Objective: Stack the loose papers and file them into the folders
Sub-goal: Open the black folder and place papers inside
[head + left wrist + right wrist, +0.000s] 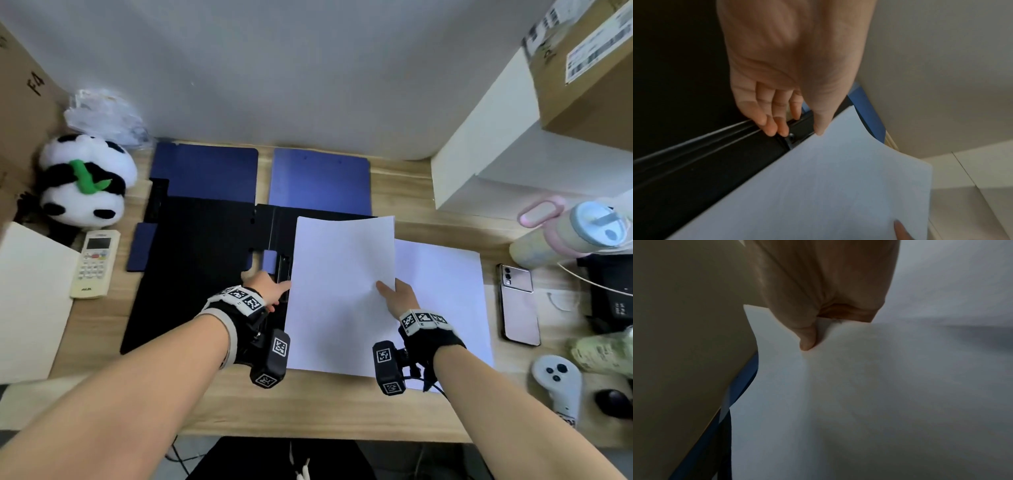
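We see the right hand (400, 296) pinching a white sheet of paper (339, 294) at its right edge, thumb on top and the other fingers hidden beneath; the right wrist view shows the thumb (806, 335) denting the sheet. That grip holds the paper over the right half of an open black folder (205, 274) lying on the light wooden counter (308, 407). The left hand (265, 286) keeps a spread, relaxed grip: its fingertips (772, 128) rest on the folder's black metal clamp bar (797, 125) near the spine, and its thumb touches the paper's left edge. A second white sheet (442, 294) lies flat on the counter, partly under the held one. Two blue folders (205, 171) lie side by side toward the wall, behind the black folder. To the left sit a plush panda toy (85, 181) and a white remote control (96, 263). To the right lie a pink smartphone (519, 305) and a pale tumbler with a pink handle (565, 233).
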Tool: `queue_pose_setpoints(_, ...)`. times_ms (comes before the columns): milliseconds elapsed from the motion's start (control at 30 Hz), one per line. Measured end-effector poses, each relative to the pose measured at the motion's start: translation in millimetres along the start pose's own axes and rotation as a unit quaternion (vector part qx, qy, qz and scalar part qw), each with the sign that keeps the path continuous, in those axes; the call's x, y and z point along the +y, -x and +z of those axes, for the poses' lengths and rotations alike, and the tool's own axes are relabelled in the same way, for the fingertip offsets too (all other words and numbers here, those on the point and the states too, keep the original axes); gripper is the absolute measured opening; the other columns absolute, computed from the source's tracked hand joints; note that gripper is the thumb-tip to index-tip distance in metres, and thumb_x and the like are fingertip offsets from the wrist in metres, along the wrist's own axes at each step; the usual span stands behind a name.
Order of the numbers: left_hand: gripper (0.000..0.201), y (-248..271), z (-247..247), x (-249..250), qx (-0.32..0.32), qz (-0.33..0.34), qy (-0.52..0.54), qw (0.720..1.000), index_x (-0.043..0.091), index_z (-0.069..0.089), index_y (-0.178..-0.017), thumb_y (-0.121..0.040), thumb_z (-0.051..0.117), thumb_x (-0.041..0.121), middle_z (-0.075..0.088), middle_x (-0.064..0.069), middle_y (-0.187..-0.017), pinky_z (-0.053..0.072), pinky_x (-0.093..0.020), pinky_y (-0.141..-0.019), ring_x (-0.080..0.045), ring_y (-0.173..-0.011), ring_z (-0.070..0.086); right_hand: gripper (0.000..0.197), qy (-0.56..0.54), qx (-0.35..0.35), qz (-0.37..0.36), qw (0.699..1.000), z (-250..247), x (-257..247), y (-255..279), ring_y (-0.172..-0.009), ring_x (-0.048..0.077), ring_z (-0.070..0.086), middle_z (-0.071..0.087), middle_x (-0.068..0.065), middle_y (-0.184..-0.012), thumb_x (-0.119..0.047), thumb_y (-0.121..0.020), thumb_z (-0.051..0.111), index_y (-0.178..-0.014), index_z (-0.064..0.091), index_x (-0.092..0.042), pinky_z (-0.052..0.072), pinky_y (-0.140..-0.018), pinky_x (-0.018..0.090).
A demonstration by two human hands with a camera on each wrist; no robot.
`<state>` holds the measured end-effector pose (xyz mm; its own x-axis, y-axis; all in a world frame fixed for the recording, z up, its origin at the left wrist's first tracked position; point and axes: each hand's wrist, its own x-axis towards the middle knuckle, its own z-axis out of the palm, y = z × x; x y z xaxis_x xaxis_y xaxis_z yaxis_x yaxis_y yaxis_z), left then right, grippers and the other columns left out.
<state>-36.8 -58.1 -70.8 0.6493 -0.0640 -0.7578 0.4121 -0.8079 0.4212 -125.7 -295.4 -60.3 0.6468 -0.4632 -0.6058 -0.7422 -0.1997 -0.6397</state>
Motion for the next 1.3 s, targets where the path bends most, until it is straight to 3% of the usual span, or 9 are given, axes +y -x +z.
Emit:
queue_pose_setpoints(67,0.044,-3.3,3.8,4.9,0.007,0.011,-0.087,0.996,0.007,0.049,-0.068,-0.091,0.050,0.044,0.058,-0.006,-0.064,0.054,-0.028,-0.067,-0.026,-0.063,0.060,0.036,-0.004,-0.004,0.001,1.000,5.1,-3.1,-1.2,-0.114,0.030,0.057,0.057,0.017,-0.130,-0.015,-0.096,0.048,-0.127,0.053,0.002,0.039,-0.080,0.022)
queue_pose_setpoints(133,0.044,-6.6,4.6,6.7,0.030,0.033,-0.194,0.980,0.009,0.058,-0.082,-0.092,0.044,0.050,0.070,-0.009,-0.085,0.047,-0.035,-0.096,-0.032,-0.089,0.065,0.037,0.016,-0.018,0.004,1.000,8.7,-5.2,-2.1,-0.119,0.031,0.055,0.057,0.017,-0.131,-0.011,-0.094,0.050,-0.129,0.051,0.002,0.036,-0.083,0.022)
queue_pose_setpoints(200,0.051,-10.0,5.2,7.8,0.046,0.042,-0.266,0.962,0.007,0.066,-0.096,-0.094,0.037,0.049,0.070,-0.012,-0.106,0.038,-0.037,-0.103,-0.033,-0.110,0.060,0.037,0.036,-0.023,0.010,0.999,10.1,-5.1,-4.8,-0.118,0.033,0.055,0.057,0.019,-0.130,-0.006,-0.092,0.051,-0.129,0.051,0.002,0.037,-0.083,0.024)
queue_pose_setpoints(400,0.037,-11.2,7.2,15.1,0.052,0.062,-0.326,0.942,0.014,0.054,-0.077,-0.094,0.034,0.040,0.047,0.000,-0.070,0.039,-0.034,-0.087,-0.030,-0.109,0.056,0.036,0.034,-0.013,0.028,0.999,11.8,0.1,-11.9,-0.104,0.032,0.057,0.058,0.018,-0.128,-0.006,-0.093,0.048,-0.129,0.052,-0.001,0.041,-0.074,0.026)
queue_pose_setpoints(733,0.032,-18.9,0.8,10.9,0.008,0.072,-0.300,0.951,0.016,0.044,-0.068,-0.091,0.034,0.036,0.050,-0.001,-0.063,0.035,-0.030,-0.075,-0.027,-0.079,0.053,0.038,0.008,-0.010,0.040,0.999,11.1,-7.4,-16.9,-0.113,0.031,0.054,0.056,0.016,-0.132,-0.010,-0.094,0.050,-0.131,0.049,-0.001,0.038,-0.083,0.026)
queue_pose_setpoints(900,0.035,-14.9,1.3,14.2,0.006,0.066,-0.295,0.953,0.016,0.038,-0.061,-0.091,0.034,0.033,0.046,0.000,-0.058,0.032,-0.030,-0.076,-0.023,-0.066,0.047,0.039,0.015,-0.020,0.031,0.999,20.2,-13.5,-17.4,-0.092,0.024,0.050,0.057,0.011,-0.115,-0.012,-0.094,0.050,-0.131,0.048,-0.002,0.039,-0.055,0.024)
queue_pose_setpoints(1033,0.038,-11.3,0.0,18.2,0.004,0.059,-0.294,0.954,0.015,0.038,-0.058,-0.092,0.034,0.031,0.043,0.000,-0.055,0.030,-0.029,-0.072,-0.017,-0.053,0.037,0.040,0.017,-0.016,0.033,0.999,24.4,-12.4,-17.6,-0.091,0.024,0.051,0.056,0.010,-0.115,-0.012,-0.094,0.050,-0.132,0.048,-0.002,0.037,-0.050,0.024)
queue_pose_setpoints(1200,0.038,-6.1,-0.6,22.6,-0.004,0.058,-0.292,0.955,0.013,0.037,-0.059,-0.093,0.036,0.028,0.042,0.000,-0.057,0.022,-0.024,-0.050,-0.015,-0.051,0.036,0.038,0.009,-0.008,0.031,0.999,22.4,-15.0,-18.5,-0.106,0.027,0.054,0.056,0.015,-0.131,-0.010,-0.093,0.050,-0.131,0.049,-0.002,0.037,-0.079,0.024)
queue_pose_setpoints(1300,0.038,-6.9,-1.7,22.0,-0.011,0.052,-0.291,0.955,0.013,0.036,-0.058,-0.093,0.036,0.029,0.040,-0.001,-0.057,0.024,-0.024,-0.051,-0.016,-0.051,0.036,0.038,-0.003,-0.005,0.038,0.999,23.2,-16.6,-17.9,-0.101,0.026,0.053,0.059,0.013,-0.120,-0.009,-0.093,0.050,-0.130,0.050,0.000,0.041,-0.074,0.023)
